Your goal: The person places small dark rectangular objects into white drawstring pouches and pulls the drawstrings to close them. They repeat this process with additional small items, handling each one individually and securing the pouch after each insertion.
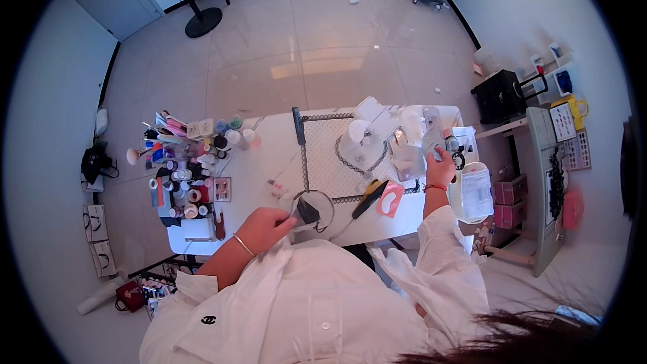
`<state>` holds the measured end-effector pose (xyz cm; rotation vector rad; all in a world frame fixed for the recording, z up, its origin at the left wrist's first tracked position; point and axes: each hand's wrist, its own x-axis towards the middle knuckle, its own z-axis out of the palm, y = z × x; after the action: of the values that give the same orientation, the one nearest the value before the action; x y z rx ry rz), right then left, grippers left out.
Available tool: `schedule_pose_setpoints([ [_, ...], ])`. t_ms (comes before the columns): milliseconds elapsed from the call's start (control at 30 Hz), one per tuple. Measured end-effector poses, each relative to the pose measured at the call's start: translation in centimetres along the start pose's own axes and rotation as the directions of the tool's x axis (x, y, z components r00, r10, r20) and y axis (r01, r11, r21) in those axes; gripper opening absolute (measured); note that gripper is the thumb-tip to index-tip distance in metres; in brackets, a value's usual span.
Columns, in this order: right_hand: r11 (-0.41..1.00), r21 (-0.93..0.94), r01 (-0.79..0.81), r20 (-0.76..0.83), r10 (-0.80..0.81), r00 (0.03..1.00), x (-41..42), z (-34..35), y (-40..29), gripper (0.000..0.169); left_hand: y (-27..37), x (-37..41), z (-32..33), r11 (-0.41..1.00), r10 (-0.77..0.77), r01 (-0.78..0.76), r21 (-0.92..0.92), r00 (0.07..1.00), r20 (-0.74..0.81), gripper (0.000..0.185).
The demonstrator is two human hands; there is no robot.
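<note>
My left hand (265, 231) pinches the near left edge of a round clear pouch (327, 211) with a dark rim, at the table's front edge. A flat black piece (307, 211) shows inside or behind its clear wall. My right hand (441, 169) has its fingers on the lower end of a long clear plastic case (432, 124) at the table's right side. Clear plastic packets (408, 162) lie just left of that hand. Left of its wrist are a pink packet with a white eye-pad shape (389, 199) and a black-handled tool (370, 200).
A dotted mat (323, 162) with lace trim bears a white roll (359, 131) on a heart-shaped lace piece. Jars (191, 211), brushes (174, 125) and bottles crowd the table's left end. White plastic bins (475, 192) stand at the right. A dark comb (298, 126) lies at the far edge.
</note>
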<state>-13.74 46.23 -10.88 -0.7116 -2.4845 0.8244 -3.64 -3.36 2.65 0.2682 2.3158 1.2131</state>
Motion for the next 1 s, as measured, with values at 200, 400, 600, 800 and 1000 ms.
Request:
schedule_pose_setpoints([
  [200, 0.849, 0.509, -0.14, 0.078, 0.116, 0.99, -3.9, -2.6, -3.6, 0.035, 0.2, -0.1, -0.8, 1.0, -0.006, 0.004, 0.025, 0.997, 0.071, 0.037],
  [400, 0.411, 0.757, -0.508, 0.518, 0.095, 0.85, -11.4, -6.1, -13.7, 0.036, -1.1, -1.2, -1.2, 0.998, 0.037, -0.04, 0.038, 0.996, 0.082, 0.037],
  [600, 0.337, 0.633, -0.697, 0.726, 0.057, 0.686, -17.6, -7.9, -19.2, 0.026, -2.1, -2.2, -1.8, 0.997, 0.044, -0.049, 0.052, 0.995, 0.086, 0.037],
  [800, 0.503, 0.602, -0.62, 0.74, -0.059, 0.67, -22.7, -6.8, -21.2, 0.023, -3.1, -3.4, -2.1, 0.997, 0.071, -0.073, 0.038, 0.996, 0.06, 0.037],
  [1000, 0.58, 0.643, -0.5, 0.718, -0.229, 0.658, -27.2, -4.1, -23.4, 0.023, -3.8, -4.1, -2.1, 0.997, 0.077, -0.078, 0.007, 0.995, 0.069, 0.037],
])
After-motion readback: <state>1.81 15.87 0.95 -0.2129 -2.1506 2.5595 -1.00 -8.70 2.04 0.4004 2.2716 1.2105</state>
